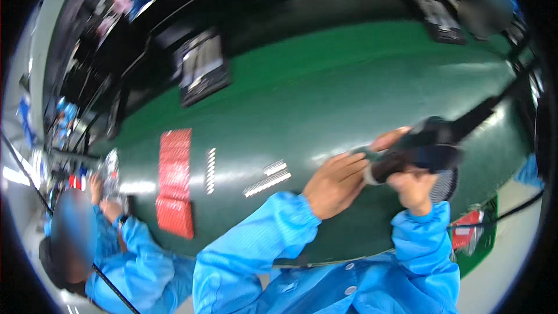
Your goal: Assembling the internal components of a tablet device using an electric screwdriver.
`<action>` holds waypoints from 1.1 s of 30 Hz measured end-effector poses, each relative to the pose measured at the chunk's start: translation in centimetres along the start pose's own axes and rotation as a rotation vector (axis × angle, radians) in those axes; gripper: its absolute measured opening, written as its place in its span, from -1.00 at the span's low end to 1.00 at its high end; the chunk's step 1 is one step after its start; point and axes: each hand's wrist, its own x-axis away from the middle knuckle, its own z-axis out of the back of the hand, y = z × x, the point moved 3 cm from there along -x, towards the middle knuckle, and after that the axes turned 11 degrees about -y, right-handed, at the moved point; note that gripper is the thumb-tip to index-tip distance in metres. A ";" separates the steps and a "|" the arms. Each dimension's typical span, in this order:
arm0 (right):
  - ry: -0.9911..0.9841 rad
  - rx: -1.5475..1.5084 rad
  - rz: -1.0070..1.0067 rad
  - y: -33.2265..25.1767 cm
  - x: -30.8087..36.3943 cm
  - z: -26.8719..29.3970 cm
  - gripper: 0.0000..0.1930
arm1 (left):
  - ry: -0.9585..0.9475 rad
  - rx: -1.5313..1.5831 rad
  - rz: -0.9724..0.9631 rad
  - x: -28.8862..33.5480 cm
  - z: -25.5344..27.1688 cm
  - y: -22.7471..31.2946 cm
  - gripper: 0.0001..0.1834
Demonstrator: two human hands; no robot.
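"What could go wrong?"
"The black tube (393, 166) sits between the left hand (338, 183) and right hand (415, 191); such crowding might knock it."
"Gripping?"
"Left one bunched at its rim (368, 175), right partly hidden; I can't tell what either grips."
"Strips (268, 183)?"
"Left of the left hand; a dragging sleeve (256, 227) might sweep them."

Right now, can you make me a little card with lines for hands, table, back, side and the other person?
Left hand: at the pale end of a dark thing, too blurred to name
Right hand: at the dark thing too, grip blurred
Table: green
On it, left: red sheet
Right of the sheet: three white strips
Back: two black trays, blurred
Right side: green bin, red packet at it
Other person: far left, blue sleeves
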 end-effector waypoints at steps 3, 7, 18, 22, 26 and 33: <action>0.017 0.023 0.037 -0.6 -0.3 0.3 -0.38 | 0.026 0.024 0.016 -0.5 -0.3 0.1 -0.75; 0.049 0.096 0.020 -0.6 -0.7 -0.1 -0.33 | 0.074 0.010 0.001 -0.2 -0.3 -0.3 -0.67; -0.075 0.111 0.083 -0.6 0.2 0.6 -0.35 | 0.050 0.047 -0.005 0.2 -0.5 0.3 -0.73; -0.046 0.068 0.121 -0.1 0.1 0.3 -0.33 | 0.068 0.027 0.013 0.2 -0.7 0.1 -0.75; 0.037 0.113 0.078 0.2 0.4 1.4 -0.24 | 0.039 0.032 0.016 0.0 -0.9 0.0 -0.76; -0.039 0.058 0.080 -0.1 -0.1 -0.1 -0.29 | 0.005 -0.003 -0.018 0.2 -1.1 0.1 -0.73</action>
